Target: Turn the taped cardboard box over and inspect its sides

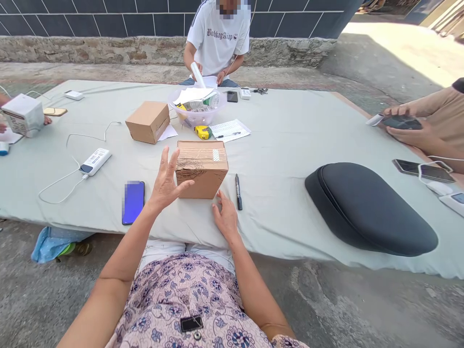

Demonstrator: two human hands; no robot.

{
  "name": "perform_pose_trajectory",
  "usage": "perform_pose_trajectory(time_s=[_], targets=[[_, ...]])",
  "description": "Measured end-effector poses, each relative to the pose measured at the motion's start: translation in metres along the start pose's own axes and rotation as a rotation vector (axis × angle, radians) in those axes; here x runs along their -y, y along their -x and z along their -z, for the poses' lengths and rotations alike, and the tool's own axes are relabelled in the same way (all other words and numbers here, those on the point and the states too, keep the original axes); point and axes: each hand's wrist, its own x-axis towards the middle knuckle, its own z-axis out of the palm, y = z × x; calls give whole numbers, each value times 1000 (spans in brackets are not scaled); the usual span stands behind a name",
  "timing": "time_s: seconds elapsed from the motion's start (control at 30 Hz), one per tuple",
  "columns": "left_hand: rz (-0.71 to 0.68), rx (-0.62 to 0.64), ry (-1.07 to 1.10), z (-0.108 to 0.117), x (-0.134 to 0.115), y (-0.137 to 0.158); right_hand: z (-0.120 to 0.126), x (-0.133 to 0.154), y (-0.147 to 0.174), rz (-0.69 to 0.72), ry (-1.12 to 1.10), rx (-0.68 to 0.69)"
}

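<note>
A brown cardboard box (pixel 201 181) stands on the cloth-covered table in front of me, with tape, dark scribbled lines and a dotted white sticker on it. My left hand (pixel 167 181) is raised at the box's left side, fingers spread, holding nothing; whether it touches the box I cannot tell. Low at the box's right front corner, my right hand (pixel 225 215) rests on the cloth with fingers apart, the fingertips close to the cardboard. A black marker pen (pixel 238 192) lies just right of the box. Left of my left forearm is a phone with a blue screen (pixel 133 203).
Behind the box are a second carton (pixel 148 122), a filled plastic basin (pixel 197 115), a yellow tape measure (pixel 203 132) and a written sheet (pixel 231 129). A white power bank (pixel 95 161) with a cable lies left, a black cushion (pixel 369 208) right. Other people sit around the table (pixel 279 140).
</note>
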Motion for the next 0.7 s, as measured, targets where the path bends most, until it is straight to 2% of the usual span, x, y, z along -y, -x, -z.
perform_pose_trajectory(time_s=[0.1,0.37,0.5,0.7], targets=[[14,19,84,-4,4,-8,2,3,0,-10,21,27],[54,-91,172,-4,11,1,4,6,1,12,45,45],[79,-153,228,-1,14,8,6,9,3,12,-59,34],[171,-251,353,-4,16,23,16,28,9,-94,-319,-67]])
